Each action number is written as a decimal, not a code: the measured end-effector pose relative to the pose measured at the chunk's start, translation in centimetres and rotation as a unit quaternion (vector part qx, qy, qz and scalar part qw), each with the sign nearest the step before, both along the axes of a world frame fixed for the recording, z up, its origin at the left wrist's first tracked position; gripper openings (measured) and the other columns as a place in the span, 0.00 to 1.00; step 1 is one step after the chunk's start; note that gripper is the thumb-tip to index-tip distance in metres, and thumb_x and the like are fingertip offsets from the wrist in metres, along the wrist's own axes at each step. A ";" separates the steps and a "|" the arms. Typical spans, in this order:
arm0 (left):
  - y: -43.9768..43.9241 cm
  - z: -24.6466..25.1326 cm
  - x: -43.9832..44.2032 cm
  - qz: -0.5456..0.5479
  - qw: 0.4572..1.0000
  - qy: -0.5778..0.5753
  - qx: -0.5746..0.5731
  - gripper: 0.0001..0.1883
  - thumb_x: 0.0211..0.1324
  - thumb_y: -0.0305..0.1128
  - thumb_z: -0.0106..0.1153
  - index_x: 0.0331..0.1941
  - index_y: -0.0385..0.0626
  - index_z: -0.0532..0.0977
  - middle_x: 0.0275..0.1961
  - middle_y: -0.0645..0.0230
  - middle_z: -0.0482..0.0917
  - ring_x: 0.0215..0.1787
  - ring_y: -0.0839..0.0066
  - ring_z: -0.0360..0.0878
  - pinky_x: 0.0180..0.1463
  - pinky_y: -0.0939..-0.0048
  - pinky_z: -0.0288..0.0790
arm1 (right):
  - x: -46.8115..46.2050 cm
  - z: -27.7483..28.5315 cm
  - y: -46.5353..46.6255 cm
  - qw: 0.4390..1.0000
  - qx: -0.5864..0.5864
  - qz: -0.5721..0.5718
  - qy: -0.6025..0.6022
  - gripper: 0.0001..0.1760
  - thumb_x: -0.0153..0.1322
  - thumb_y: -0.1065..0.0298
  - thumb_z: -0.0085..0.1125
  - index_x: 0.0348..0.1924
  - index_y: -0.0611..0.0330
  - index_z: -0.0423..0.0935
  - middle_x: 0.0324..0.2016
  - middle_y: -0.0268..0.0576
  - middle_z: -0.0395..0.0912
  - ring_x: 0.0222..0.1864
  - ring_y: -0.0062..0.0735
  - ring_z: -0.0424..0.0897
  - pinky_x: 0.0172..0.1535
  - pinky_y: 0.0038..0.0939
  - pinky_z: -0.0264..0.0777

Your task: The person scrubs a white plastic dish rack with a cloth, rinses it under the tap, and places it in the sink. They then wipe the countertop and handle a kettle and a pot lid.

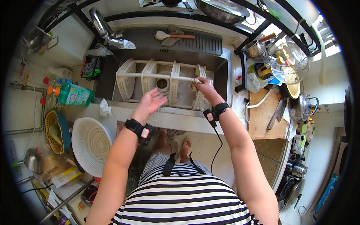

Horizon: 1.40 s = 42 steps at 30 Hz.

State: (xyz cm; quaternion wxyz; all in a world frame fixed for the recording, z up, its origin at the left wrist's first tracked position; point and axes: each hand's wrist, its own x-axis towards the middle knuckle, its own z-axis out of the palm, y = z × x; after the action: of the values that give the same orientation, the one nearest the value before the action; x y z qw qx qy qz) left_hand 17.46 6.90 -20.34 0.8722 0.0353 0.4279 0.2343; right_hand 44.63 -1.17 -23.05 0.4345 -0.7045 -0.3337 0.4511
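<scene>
A white plastic rack with perforated shelves [173,81] lies on its side in the stainless steel sink [222,76]. My right hand [206,88] grips a crumpled, dirty-looking cloth [194,85] against the rack's rail, near its right end. Over the sink's front edge, my left hand [152,101] is held palm up with its fingers apart and nothing in it. Between two shelves the round sink drain [162,83] shows. A chrome faucet [102,28] with a white wrap on its spout stands at the back left.
A dish brush [174,36] lies on the grey drainboard [209,42] behind the sink. Left are a green detergent bottle [74,94] and a white colander [91,146]. On the right, a cleaver [277,114] rests on a wooden cutting board [260,112]. Black rack posts frame the sink.
</scene>
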 end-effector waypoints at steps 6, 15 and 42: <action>-1.1 3.7 -5.7 0.048 0.994 0.020 0.095 0.24 0.63 0.33 0.54 0.57 0.28 0.62 0.63 0.47 0.64 0.62 0.52 0.66 0.67 0.52 0.65 | -1.2 -0.3 -2.1 1.000 -0.009 0.023 0.015 0.14 0.66 0.73 0.60 0.45 0.64 0.78 0.34 0.34 0.79 0.36 0.21 0.75 0.41 0.24 0.69; -3.9 7.4 -13.5 0.155 0.957 0.117 0.214 0.13 0.64 0.28 0.50 0.48 0.32 0.70 0.54 0.50 0.73 0.58 0.55 0.72 0.64 0.57 0.69 | -6.5 -2.7 -8.4 0.923 0.178 0.158 -0.301 0.15 0.54 0.77 0.61 0.35 0.57 0.84 0.36 0.44 0.82 0.41 0.47 0.79 0.47 0.37 0.73; 3.6 8.3 -21.7 0.157 0.954 0.086 0.240 0.08 0.60 0.25 0.51 0.43 0.38 0.71 0.47 0.60 0.77 0.50 0.68 0.77 0.55 0.66 0.73 | -28.5 -1.9 4.7 0.800 0.299 0.398 -0.335 0.22 0.55 0.74 0.57 0.44 0.63 0.79 0.50 0.47 0.74 0.50 0.48 0.73 0.54 0.39 0.71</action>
State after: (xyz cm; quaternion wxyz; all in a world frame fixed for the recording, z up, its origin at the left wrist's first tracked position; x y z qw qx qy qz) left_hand -4.27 10.51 -12.04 0.7500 0.1958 0.4326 0.4604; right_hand 16.08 3.48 -24.99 0.2668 -0.4515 -0.8282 0.1978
